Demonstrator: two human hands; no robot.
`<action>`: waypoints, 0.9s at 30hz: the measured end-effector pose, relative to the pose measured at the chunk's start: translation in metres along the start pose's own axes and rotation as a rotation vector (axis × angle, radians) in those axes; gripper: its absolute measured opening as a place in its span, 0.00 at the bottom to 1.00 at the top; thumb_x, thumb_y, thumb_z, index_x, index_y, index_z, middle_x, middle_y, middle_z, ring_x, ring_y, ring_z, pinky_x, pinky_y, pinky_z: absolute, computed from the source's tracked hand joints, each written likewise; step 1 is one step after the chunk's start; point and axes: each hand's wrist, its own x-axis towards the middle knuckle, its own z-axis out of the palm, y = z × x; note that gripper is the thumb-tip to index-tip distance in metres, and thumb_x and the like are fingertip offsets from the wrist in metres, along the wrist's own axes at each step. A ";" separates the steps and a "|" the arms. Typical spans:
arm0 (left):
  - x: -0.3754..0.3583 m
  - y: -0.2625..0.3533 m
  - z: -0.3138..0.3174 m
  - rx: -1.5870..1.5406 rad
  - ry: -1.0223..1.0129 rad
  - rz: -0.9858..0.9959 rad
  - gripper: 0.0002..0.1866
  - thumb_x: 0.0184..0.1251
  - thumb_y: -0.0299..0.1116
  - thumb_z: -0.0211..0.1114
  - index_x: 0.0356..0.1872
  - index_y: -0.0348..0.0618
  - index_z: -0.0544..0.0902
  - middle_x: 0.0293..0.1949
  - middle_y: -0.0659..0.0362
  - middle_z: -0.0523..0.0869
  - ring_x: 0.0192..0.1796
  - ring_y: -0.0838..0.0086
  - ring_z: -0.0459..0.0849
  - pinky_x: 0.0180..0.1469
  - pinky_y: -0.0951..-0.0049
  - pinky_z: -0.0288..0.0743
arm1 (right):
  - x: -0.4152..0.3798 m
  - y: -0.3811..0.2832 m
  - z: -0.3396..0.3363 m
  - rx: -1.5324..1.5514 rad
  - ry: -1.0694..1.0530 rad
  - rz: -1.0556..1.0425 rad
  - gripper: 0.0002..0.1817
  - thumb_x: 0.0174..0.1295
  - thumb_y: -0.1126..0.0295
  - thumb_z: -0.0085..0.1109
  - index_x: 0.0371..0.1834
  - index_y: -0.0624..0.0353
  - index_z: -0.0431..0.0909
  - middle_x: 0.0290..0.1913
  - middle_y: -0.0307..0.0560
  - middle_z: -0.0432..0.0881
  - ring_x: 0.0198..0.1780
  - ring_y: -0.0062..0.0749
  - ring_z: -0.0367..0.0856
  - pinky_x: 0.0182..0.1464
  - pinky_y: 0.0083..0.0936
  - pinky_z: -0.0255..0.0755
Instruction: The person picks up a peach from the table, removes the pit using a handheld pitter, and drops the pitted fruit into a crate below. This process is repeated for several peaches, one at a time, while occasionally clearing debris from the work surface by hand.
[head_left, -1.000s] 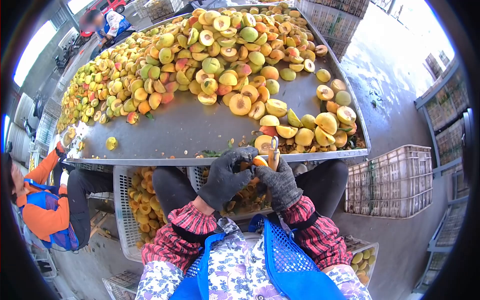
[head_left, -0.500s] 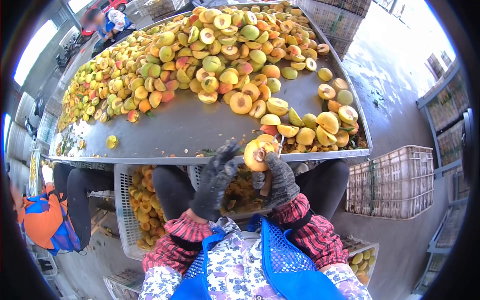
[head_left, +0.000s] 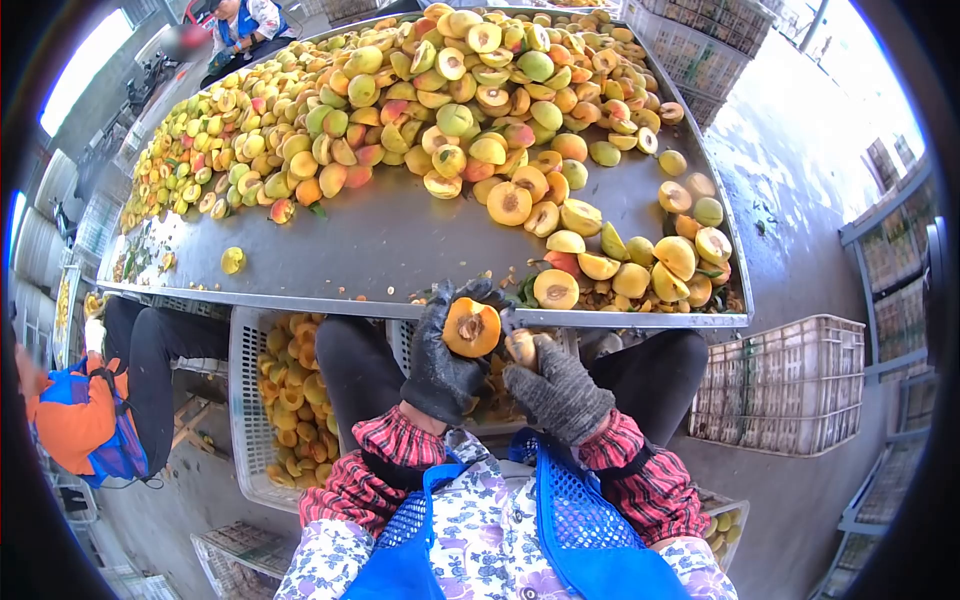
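My left hand (head_left: 440, 355), in a dark coated glove, is closed around a peach half (head_left: 472, 328), its orange cut face with a reddish hollow turned toward me. Close on its right, my right hand (head_left: 562, 388), in a grey knit glove, grips a wooden-handled tool (head_left: 522, 348); its metal end is not distinguishable now. Both hands are just short of the near rim of the metal table (head_left: 370, 255), above a crate partly hidden by them. Beyond the rim lies a cut peach half (head_left: 556, 289) with a brownish centre.
A large heap of halved and whole peaches (head_left: 400, 120) covers the far table. White crates of peach halves (head_left: 297, 400) stand by my legs; a stacked-crate column (head_left: 690, 50) and another crate (head_left: 780, 385) are right. People sit at left (head_left: 85, 420) and far left (head_left: 245, 30).
The peach has passed from beside my right hand to my left, which has closed around it. My right hand has lowered and turned, and the tool's metal loop no longer shows. The view has shifted slightly.
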 end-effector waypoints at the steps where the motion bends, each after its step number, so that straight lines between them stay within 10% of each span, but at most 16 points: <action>1: -0.002 0.001 0.001 -0.023 -0.021 -0.026 0.23 0.69 0.46 0.43 0.50 0.35 0.72 0.46 0.49 0.78 0.48 0.62 0.77 0.53 0.61 0.71 | 0.000 0.001 0.000 -0.179 -0.025 -0.072 0.19 0.57 0.60 0.56 0.44 0.63 0.68 0.31 0.56 0.77 0.30 0.45 0.78 0.33 0.35 0.70; 2: -0.005 0.002 0.005 -0.046 -0.043 -0.053 0.23 0.70 0.45 0.42 0.52 0.35 0.70 0.47 0.49 0.77 0.48 0.62 0.77 0.53 0.63 0.71 | 0.001 -0.003 0.000 -0.287 -0.038 -0.049 0.20 0.57 0.56 0.55 0.40 0.63 0.68 0.31 0.63 0.77 0.34 0.57 0.76 0.36 0.43 0.69; 14: -0.016 -0.011 0.002 0.555 -0.084 0.321 0.20 0.72 0.41 0.41 0.52 0.34 0.70 0.44 0.51 0.78 0.47 0.66 0.78 0.53 0.67 0.73 | 0.005 -0.026 0.008 -0.437 -0.093 0.057 0.18 0.58 0.59 0.52 0.41 0.64 0.67 0.31 0.63 0.78 0.36 0.55 0.78 0.37 0.44 0.70; 21: -0.005 -0.017 -0.007 0.270 0.089 0.138 0.20 0.72 0.39 0.39 0.48 0.34 0.74 0.40 0.54 0.81 0.45 0.72 0.79 0.51 0.73 0.72 | 0.009 -0.008 0.015 -0.458 -0.098 0.101 0.18 0.57 0.60 0.53 0.41 0.65 0.66 0.31 0.64 0.78 0.37 0.56 0.78 0.38 0.43 0.71; 27: -0.006 -0.013 -0.017 1.203 0.020 0.484 0.14 0.62 0.27 0.50 0.48 0.35 0.75 0.43 0.52 0.81 0.44 0.68 0.81 0.51 0.71 0.72 | 0.015 -0.006 0.020 -0.482 -0.161 0.224 0.20 0.53 0.62 0.58 0.43 0.63 0.65 0.33 0.63 0.77 0.37 0.55 0.78 0.35 0.40 0.72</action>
